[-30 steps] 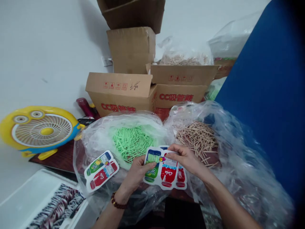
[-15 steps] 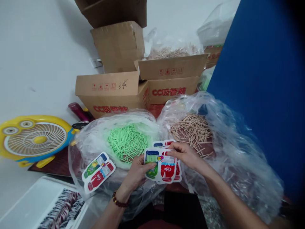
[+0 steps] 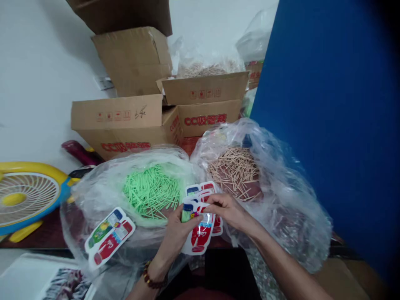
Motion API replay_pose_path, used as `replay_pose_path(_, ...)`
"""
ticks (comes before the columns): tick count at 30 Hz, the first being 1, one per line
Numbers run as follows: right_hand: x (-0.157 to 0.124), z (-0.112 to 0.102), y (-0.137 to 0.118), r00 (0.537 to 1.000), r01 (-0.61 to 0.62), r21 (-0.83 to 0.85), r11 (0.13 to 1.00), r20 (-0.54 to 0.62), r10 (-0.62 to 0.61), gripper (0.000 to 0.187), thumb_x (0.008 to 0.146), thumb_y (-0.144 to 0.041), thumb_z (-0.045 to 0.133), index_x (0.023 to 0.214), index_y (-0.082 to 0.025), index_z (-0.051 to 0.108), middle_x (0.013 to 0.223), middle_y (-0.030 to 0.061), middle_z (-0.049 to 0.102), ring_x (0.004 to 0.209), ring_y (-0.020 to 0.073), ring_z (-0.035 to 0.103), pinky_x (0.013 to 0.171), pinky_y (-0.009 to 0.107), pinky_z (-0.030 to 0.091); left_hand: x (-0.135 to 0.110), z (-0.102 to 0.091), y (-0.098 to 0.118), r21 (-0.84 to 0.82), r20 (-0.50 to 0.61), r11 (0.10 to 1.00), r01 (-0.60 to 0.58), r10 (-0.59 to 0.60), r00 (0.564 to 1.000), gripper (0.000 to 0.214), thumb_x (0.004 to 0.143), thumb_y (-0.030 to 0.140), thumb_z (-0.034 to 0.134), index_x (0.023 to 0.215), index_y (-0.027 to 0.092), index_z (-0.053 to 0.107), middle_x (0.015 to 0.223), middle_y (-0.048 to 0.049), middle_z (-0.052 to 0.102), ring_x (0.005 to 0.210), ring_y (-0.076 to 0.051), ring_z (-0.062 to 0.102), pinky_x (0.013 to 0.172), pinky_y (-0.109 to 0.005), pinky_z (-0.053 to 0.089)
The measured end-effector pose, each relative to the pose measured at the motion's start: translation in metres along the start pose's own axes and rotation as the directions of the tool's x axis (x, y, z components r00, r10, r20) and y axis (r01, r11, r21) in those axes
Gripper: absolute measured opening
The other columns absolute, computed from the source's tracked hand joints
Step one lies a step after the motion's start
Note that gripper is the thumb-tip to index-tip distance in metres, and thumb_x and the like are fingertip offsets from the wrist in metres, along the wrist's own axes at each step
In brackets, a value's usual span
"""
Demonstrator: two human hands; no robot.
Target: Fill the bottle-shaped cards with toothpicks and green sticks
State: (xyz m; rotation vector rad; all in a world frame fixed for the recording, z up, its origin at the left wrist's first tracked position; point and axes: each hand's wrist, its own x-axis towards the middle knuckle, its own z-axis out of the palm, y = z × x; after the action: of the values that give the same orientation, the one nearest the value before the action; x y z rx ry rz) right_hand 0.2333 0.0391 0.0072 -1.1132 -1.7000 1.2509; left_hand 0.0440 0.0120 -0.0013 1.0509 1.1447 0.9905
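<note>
My left hand [image 3: 176,231] is closed around the left side of a bottle-shaped candy pouch [image 3: 201,237], thumb across its front. Green sticks show through the pouch's upper left part. The fingers of my right hand [image 3: 229,211] pinch the pouch near its top right edge. Several similar pouches [image 3: 208,186] lie behind and under it. To the left, another pouch [image 3: 110,236] with green and red bottle prints rests on clear plastic. Beyond my left hand is a heap of green candy sticks [image 3: 152,189]; past my right hand lies a heap of brown candy sticks [image 3: 236,168].
Clear plastic bags [image 3: 281,187] spread around both heaps. Open cardboard boxes [image 3: 125,121] stand behind them, below another carton [image 3: 134,58]. At left is a yellow and blue fan [image 3: 31,196]. A blue panel [image 3: 318,104] borders the right side.
The view has swung to the right, so everything sits further left. The held pouch has tilted and its lower end now hangs clear of the pouches behind. Both hands keep hold of it.
</note>
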Motion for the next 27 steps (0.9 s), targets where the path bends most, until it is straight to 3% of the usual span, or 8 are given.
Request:
replay_pose_path(9,-0.012,0.005,0.018,1.0,-0.008,-0.058,0.998,0.027,0.01,0.03,0.083,-0.038,0.062,0.064,-0.016,0.057,0.06,-0.0048,0.048,0.057,0.0087,0.04,0.054,0.02,0.03,-0.001,-0.007,-0.019,0.124,0.068,0.992,0.036,-0.045,0.997,0.024,0.07,0.033,0.075,0.084,0.014,0.07,0.074,-0.0032,0.072,0.064,-0.017,0.063,0.063,-0.025,0.05)
replay_pose_path(14,-0.012,-0.002,0.015,0.999,-0.014,-0.014,1.0,0.032,0.014,0.021,0.082,-0.034,0.064,0.071,-0.017,0.061,0.065,-0.0044,0.052,0.06,0.0088,0.042,0.056,0.02,0.031,0.005,-0.003,-0.02,0.193,0.071,0.981,0.022,-0.036,0.997,0.023,0.071,0.035,0.072,0.078,0.014,0.068,0.069,-0.0027,0.07,0.06,-0.017,0.06,0.057,-0.023,0.048)
replay_pose_path(19,-0.01,-0.003,0.013,1.0,-0.012,0.04,0.999,0.003,0.012,0.02,0.081,-0.032,0.064,0.071,-0.016,0.062,0.067,-0.0036,0.055,0.061,0.009,0.045,0.057,0.02,0.034,0.007,-0.001,-0.018,0.174,0.121,0.983,0.061,-0.083,0.989,0.025,0.072,0.036,0.071,0.084,0.015,0.067,0.075,-0.0034,0.071,0.066,-0.019,0.062,0.063,-0.026,0.05)
replay_pose_path(24,-0.009,-0.004,0.013,0.999,0.007,-0.093,0.996,0.032,-0.004,0.029,0.085,-0.038,0.06,0.066,-0.016,0.06,0.06,-0.0055,0.05,0.056,0.0074,0.042,0.052,0.019,0.03,0.009,0.0,-0.011,0.273,0.153,0.962,0.021,-0.065,0.986,0.023,0.075,0.037,0.069,0.08,0.015,0.066,0.072,-0.0025,0.069,0.068,-0.02,0.062,0.065,-0.026,0.049)
replay_pose_path(27,-0.005,-0.025,0.018,0.994,0.037,-0.219,0.975,0.111,-0.013,0.031,0.088,-0.044,0.054,0.074,-0.017,0.064,0.063,-0.0051,0.055,0.058,0.0082,0.046,0.053,0.018,0.033,0.01,0.003,-0.004,0.319,0.156,0.947,-0.035,-0.016,0.988,0.023,0.077,0.037,0.065,0.076,0.015,0.066,0.072,-0.0026,0.069,0.067,-0.02,0.06,0.064,-0.025,0.047)
